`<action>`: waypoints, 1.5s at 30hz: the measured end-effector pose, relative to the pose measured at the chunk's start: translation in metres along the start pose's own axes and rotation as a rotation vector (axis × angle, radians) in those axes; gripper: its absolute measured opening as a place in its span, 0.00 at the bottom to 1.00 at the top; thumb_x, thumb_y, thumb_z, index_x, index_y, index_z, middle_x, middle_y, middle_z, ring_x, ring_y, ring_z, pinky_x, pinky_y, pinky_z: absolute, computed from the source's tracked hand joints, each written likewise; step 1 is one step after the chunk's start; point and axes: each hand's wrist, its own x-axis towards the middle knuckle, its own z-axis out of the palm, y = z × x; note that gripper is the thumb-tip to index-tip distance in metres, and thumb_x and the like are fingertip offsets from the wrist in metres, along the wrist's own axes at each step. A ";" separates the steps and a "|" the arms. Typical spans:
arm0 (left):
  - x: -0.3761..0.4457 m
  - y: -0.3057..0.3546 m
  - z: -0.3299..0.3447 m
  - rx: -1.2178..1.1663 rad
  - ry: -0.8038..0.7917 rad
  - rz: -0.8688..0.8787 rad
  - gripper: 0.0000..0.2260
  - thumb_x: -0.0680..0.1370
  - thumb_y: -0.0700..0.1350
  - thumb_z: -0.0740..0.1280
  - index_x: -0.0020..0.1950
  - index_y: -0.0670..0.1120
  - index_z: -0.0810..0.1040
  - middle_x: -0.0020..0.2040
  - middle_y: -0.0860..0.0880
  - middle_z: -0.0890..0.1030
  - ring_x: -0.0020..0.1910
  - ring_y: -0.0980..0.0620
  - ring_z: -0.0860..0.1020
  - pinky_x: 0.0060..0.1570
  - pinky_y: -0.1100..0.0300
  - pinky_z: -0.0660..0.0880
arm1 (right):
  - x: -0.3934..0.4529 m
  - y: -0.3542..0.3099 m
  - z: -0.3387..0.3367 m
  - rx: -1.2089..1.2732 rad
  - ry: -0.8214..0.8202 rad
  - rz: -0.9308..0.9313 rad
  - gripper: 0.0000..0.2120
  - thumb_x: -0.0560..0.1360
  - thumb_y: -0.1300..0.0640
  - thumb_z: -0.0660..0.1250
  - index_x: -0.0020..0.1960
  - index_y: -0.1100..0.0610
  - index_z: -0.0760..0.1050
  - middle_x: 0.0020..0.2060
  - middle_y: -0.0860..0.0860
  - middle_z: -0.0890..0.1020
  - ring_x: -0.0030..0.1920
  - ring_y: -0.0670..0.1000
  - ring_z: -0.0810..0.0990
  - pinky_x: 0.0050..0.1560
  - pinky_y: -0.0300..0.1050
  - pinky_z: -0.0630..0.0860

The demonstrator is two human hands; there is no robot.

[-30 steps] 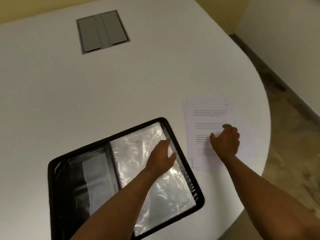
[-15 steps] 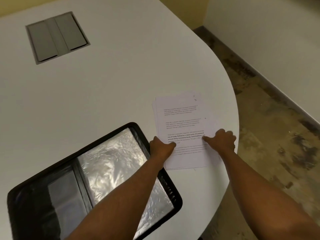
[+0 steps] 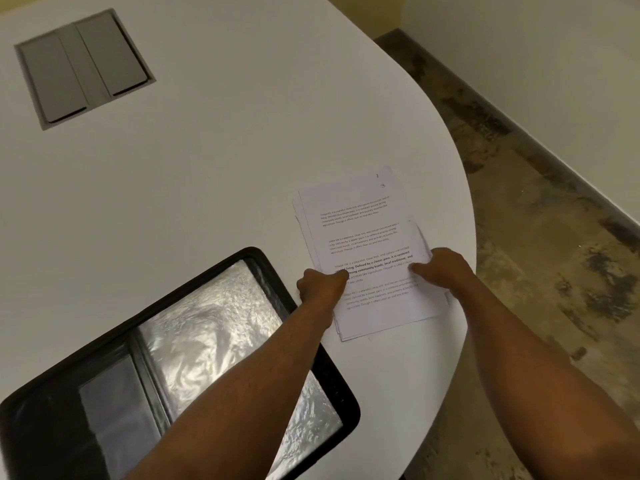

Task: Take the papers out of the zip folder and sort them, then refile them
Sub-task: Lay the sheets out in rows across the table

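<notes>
A loose stack of printed white papers (image 3: 363,233) lies on the white table near its curved right edge. My left hand (image 3: 320,284) grips the stack's left edge, thumb on top. My right hand (image 3: 441,268) grips the right edge, thumb laid over the top sheet. The black zip folder (image 3: 214,344) lies open at the lower left, its shiny clear plastic sleeves facing up, my left forearm crossing over its right side.
A grey cable hatch (image 3: 83,67) is set into the table top at the far left. The table's rounded edge (image 3: 464,209) runs just right of the papers, with mottled floor and a white wall beyond.
My left hand left the folder's sleeve and moved right onto the papers' left edge. My right hand shifted to the right edge. The view swung right.
</notes>
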 end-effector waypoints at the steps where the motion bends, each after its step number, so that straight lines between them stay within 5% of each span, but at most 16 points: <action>1: 0.001 0.000 -0.001 0.004 -0.007 0.006 0.19 0.71 0.45 0.73 0.58 0.41 0.74 0.56 0.45 0.78 0.48 0.50 0.78 0.38 0.62 0.75 | 0.001 -0.001 -0.003 0.083 -0.018 -0.021 0.26 0.76 0.52 0.69 0.68 0.64 0.71 0.64 0.60 0.76 0.62 0.61 0.76 0.62 0.53 0.74; 4: 0.006 0.001 -0.006 0.038 -0.031 0.017 0.23 0.71 0.47 0.72 0.64 0.43 0.74 0.61 0.45 0.77 0.51 0.51 0.78 0.39 0.62 0.75 | 0.001 0.002 -0.016 0.527 -0.219 -0.024 0.21 0.74 0.65 0.70 0.66 0.59 0.73 0.60 0.59 0.80 0.57 0.60 0.80 0.59 0.62 0.76; 9: 0.011 0.014 -0.029 0.071 0.048 0.132 0.34 0.76 0.52 0.68 0.77 0.46 0.56 0.70 0.47 0.64 0.65 0.48 0.70 0.61 0.53 0.73 | -0.015 0.003 -0.026 0.956 -0.517 -0.012 0.20 0.76 0.67 0.65 0.67 0.59 0.72 0.59 0.58 0.82 0.57 0.59 0.82 0.56 0.57 0.79; 11: 0.013 0.023 -0.039 -0.042 -0.049 0.120 0.34 0.78 0.54 0.67 0.78 0.49 0.52 0.67 0.51 0.67 0.62 0.49 0.73 0.60 0.51 0.75 | -0.024 -0.002 -0.020 1.048 -0.553 -0.013 0.17 0.78 0.63 0.63 0.67 0.57 0.72 0.58 0.56 0.82 0.57 0.56 0.82 0.54 0.54 0.80; 13: 0.015 0.033 -0.045 -0.141 -0.159 0.051 0.29 0.79 0.57 0.64 0.76 0.49 0.60 0.64 0.50 0.75 0.56 0.49 0.78 0.48 0.52 0.80 | -0.030 -0.010 -0.007 1.064 -0.565 0.003 0.15 0.81 0.52 0.61 0.66 0.54 0.73 0.59 0.55 0.82 0.58 0.56 0.82 0.56 0.55 0.79; 17: 0.019 0.038 -0.046 -0.146 -0.160 0.007 0.18 0.82 0.56 0.59 0.67 0.48 0.70 0.54 0.47 0.81 0.49 0.48 0.81 0.33 0.59 0.78 | -0.028 -0.027 0.022 1.020 -0.386 0.183 0.24 0.80 0.39 0.56 0.68 0.53 0.70 0.61 0.53 0.80 0.57 0.56 0.80 0.52 0.52 0.78; 20: 0.022 0.030 -0.050 -0.095 -0.172 0.069 0.16 0.82 0.47 0.60 0.69 0.46 0.71 0.57 0.47 0.80 0.51 0.49 0.81 0.40 0.58 0.79 | -0.024 -0.028 0.025 1.015 -0.340 0.131 0.21 0.83 0.47 0.56 0.74 0.51 0.64 0.65 0.50 0.76 0.59 0.53 0.78 0.52 0.51 0.77; 25: 0.019 0.051 -0.067 -0.052 -0.213 0.287 0.15 0.80 0.38 0.62 0.65 0.50 0.72 0.58 0.49 0.80 0.53 0.52 0.80 0.49 0.57 0.78 | -0.018 -0.040 -0.005 0.854 -0.316 -0.097 0.15 0.80 0.67 0.58 0.64 0.55 0.72 0.61 0.54 0.80 0.56 0.53 0.81 0.56 0.52 0.77; 29: 0.007 0.086 -0.072 -0.098 -0.177 0.406 0.22 0.75 0.29 0.60 0.55 0.55 0.75 0.52 0.53 0.81 0.51 0.55 0.79 0.44 0.63 0.77 | -0.020 -0.077 -0.027 0.751 -0.087 -0.253 0.21 0.75 0.72 0.59 0.61 0.53 0.73 0.57 0.49 0.81 0.60 0.52 0.79 0.56 0.45 0.76; 32: 0.000 0.110 -0.070 -0.177 -0.131 0.500 0.21 0.73 0.29 0.58 0.55 0.52 0.78 0.51 0.51 0.82 0.51 0.52 0.80 0.46 0.60 0.79 | -0.028 -0.107 -0.037 0.812 0.106 -0.375 0.22 0.76 0.66 0.58 0.66 0.48 0.71 0.58 0.46 0.80 0.59 0.48 0.78 0.56 0.45 0.77; 37: -0.006 0.134 -0.069 -0.224 0.007 0.684 0.18 0.75 0.30 0.61 0.52 0.55 0.73 0.50 0.52 0.79 0.48 0.57 0.79 0.46 0.63 0.79 | -0.036 -0.137 -0.048 1.029 0.278 -0.432 0.21 0.78 0.68 0.57 0.64 0.48 0.67 0.52 0.43 0.77 0.51 0.43 0.78 0.41 0.32 0.77; 40: 0.000 0.134 -0.067 -0.283 0.075 0.726 0.21 0.74 0.31 0.62 0.57 0.56 0.71 0.53 0.51 0.79 0.52 0.54 0.78 0.49 0.59 0.79 | -0.030 -0.143 -0.043 1.049 0.310 -0.411 0.18 0.75 0.70 0.57 0.60 0.53 0.69 0.51 0.49 0.76 0.49 0.45 0.75 0.50 0.40 0.76; 45: 0.011 0.136 -0.058 -0.304 0.082 0.704 0.21 0.76 0.33 0.62 0.61 0.55 0.66 0.58 0.50 0.76 0.55 0.53 0.77 0.51 0.56 0.80 | -0.020 -0.152 -0.028 1.092 0.357 -0.373 0.16 0.74 0.69 0.55 0.54 0.51 0.69 0.50 0.54 0.76 0.49 0.49 0.74 0.48 0.46 0.74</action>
